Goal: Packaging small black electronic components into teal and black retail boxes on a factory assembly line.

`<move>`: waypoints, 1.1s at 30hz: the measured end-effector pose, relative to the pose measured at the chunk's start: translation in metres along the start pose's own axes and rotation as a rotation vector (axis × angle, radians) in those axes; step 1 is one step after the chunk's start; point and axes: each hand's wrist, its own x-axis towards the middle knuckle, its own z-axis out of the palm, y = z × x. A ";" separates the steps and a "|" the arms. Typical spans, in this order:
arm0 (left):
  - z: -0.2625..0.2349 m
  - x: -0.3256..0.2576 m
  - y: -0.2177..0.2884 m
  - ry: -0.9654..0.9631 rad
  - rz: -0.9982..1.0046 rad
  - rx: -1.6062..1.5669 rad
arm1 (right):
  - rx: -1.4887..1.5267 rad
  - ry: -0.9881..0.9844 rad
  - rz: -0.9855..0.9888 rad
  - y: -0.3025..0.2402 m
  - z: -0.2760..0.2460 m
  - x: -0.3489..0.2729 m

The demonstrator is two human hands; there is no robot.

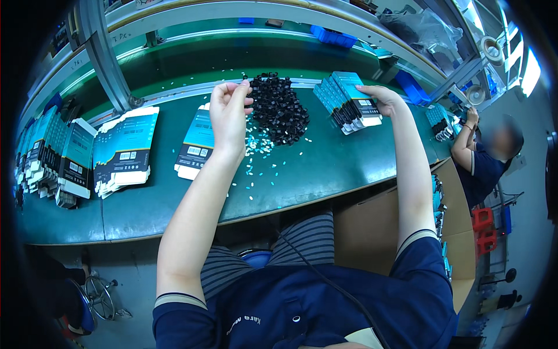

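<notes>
While pinching one tiny black piece (244, 77) in the left hand (229, 116), just beside the black heap (280, 110) on the green table (302, 174), also grips blue-and-black boxes (351, 99), marked with tiny white print, by the edge in the right hand (388, 100).

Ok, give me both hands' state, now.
Left hand: closed, fingertips apparently pinching a small black piece.
Right hand: closed on the edge of the teal-and-black stack, thumb on top.
</notes>
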 end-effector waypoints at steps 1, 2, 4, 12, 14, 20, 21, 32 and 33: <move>0.000 -0.001 0.001 0.003 0.002 0.003 | 0.087 -0.108 0.070 0.001 0.003 0.000; 0.001 -0.003 0.001 0.007 -0.009 -0.005 | 0.088 -0.111 0.069 0.003 0.006 -0.001; 0.000 -0.001 0.002 0.010 -0.008 -0.011 | 0.159 -0.155 0.119 0.002 0.022 -0.007; 0.001 -0.001 0.001 -0.024 -0.048 0.005 | 0.098 -0.183 0.204 -0.010 0.041 -0.013; 0.001 -0.001 0.001 -0.029 -0.049 -0.001 | 0.128 -0.180 0.195 -0.006 0.042 -0.009; 0.002 -0.003 0.000 -0.056 -0.063 0.008 | 0.128 -0.187 0.234 -0.009 0.046 -0.012; 0.001 -0.004 0.000 -0.048 -0.077 0.012 | 0.126 -0.163 0.237 -0.009 0.049 -0.012; -0.008 0.002 0.000 -0.008 -0.122 -0.035 | 0.143 -0.225 0.251 -0.015 0.062 -0.026; -0.007 0.001 0.001 -0.010 -0.122 -0.035 | 0.139 -0.247 0.197 -0.016 0.062 -0.029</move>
